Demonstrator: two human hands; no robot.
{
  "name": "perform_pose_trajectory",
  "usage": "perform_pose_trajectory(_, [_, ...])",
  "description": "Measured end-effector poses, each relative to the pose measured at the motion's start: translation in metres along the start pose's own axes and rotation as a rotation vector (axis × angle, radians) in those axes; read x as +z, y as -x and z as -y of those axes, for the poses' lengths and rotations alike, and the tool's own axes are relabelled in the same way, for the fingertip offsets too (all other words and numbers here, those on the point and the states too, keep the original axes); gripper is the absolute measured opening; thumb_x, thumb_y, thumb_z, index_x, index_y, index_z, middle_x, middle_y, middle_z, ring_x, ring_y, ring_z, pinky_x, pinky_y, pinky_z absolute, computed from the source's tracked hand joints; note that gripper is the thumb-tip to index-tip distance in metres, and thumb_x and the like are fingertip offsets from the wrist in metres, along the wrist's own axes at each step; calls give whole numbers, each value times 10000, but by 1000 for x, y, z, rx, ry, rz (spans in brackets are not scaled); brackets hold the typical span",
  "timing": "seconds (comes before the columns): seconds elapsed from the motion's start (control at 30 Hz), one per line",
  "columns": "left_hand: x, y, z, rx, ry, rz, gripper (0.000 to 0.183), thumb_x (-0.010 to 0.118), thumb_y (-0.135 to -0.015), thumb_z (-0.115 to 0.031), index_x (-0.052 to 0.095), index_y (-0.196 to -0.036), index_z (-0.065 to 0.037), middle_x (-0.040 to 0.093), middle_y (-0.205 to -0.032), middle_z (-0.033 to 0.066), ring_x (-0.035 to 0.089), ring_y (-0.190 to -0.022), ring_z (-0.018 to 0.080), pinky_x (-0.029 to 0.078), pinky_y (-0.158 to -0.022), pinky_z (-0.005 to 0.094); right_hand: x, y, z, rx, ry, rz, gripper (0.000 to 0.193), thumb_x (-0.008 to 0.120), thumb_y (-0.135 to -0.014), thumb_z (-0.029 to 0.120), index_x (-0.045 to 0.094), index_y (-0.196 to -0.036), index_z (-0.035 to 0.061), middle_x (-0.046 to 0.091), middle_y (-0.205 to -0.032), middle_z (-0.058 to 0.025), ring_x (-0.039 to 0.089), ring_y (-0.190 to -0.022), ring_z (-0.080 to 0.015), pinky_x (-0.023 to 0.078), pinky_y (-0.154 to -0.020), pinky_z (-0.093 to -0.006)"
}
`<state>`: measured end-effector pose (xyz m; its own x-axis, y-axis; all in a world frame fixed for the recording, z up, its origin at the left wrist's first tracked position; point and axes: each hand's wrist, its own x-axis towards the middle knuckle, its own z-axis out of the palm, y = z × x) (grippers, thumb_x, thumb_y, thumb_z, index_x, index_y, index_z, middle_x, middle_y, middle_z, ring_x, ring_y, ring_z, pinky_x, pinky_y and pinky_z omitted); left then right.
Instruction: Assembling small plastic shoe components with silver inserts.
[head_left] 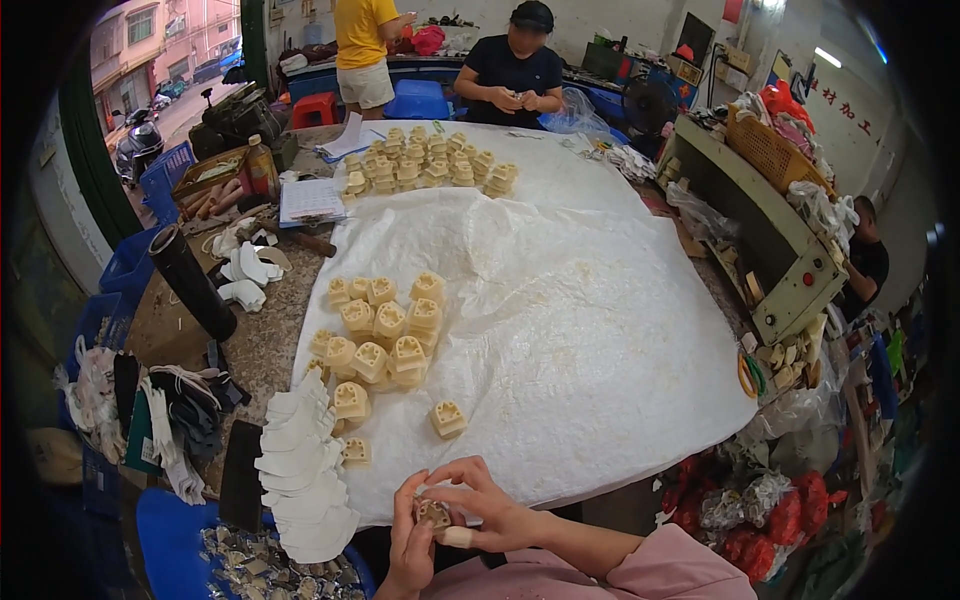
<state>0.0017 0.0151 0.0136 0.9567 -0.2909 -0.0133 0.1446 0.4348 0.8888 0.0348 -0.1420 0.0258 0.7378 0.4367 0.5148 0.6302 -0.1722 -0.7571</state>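
Observation:
Both of my hands meet at the near edge of the white sheet. My left hand (406, 545) grips the side of a small cream-and-brown hollow block (434, 515). Fingers of my right hand (490, 508) close over the same block from above and the right; a pale wrap covers one fingertip. Just beyond, a single cream block with holes in its top (449, 419) stands on the sheet. More cream blocks (389, 320) cluster to the left of it, some stacked. Beside them, a row of overlapping white curved pieces (300, 470) hangs toward the table edge.
Below left, a blue tub (165, 545) holds many shiny metal pieces. Another group of cream blocks (430, 160) stands at the far end. A dark cylinder (190, 280) leans on the left. A co-worker (515, 70) sits across the table; a green machine (745, 225) flanks the right.

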Motion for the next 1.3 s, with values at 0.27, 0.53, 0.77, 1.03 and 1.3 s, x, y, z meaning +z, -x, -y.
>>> perform_pose_trajectory(0.27, [13,2,16,189,-151,-64,642,293,-975,-418,152,-1424,18,462,-1226,178,519,-1077,224,450,-875,331,0,-5,-5,725,-890,219,197,541,-939,254,575,-982,65,544,-907,-37,517,-549,-68,400,-412,-183])
perform_pose_trajectory(0.53, [24,3,13,347,-441,-243,519,298,-974,-364,355,-1259,66,483,-1119,160,520,-970,180,411,-864,296,29,11,-9,316,-570,36,160,507,-930,155,545,-1040,46,517,-1023,-67,540,-860,-149,459,-723,-277])
perform_pose_trajectory(0.77, [24,-2,11,308,-234,-375,345,343,-955,-234,416,-1182,16,479,-1063,105,483,-931,139,400,-826,282,33,14,0,325,-821,5,317,420,-955,103,473,-1267,83,472,-1217,-147,475,-1086,-263,368,-939,-344])
perform_pose_trajectory(1.03, [32,-2,4,316,-186,-346,338,358,-945,-205,380,-1220,-11,486,-994,83,479,-875,134,395,-804,273,42,12,1,160,-390,-141,302,456,-933,110,524,-1220,44,527,-1085,-156,527,-953,-294,429,-849,-356])
perform_pose_trajectory(1.3, [19,-1,16,204,74,-264,495,343,-962,-349,269,-1348,-48,513,-1055,100,548,-944,170,435,-834,310,47,21,-11,279,-471,-105,328,441,-956,177,501,-1246,36,545,-1048,-118,551,-932,-238,433,-843,-315])
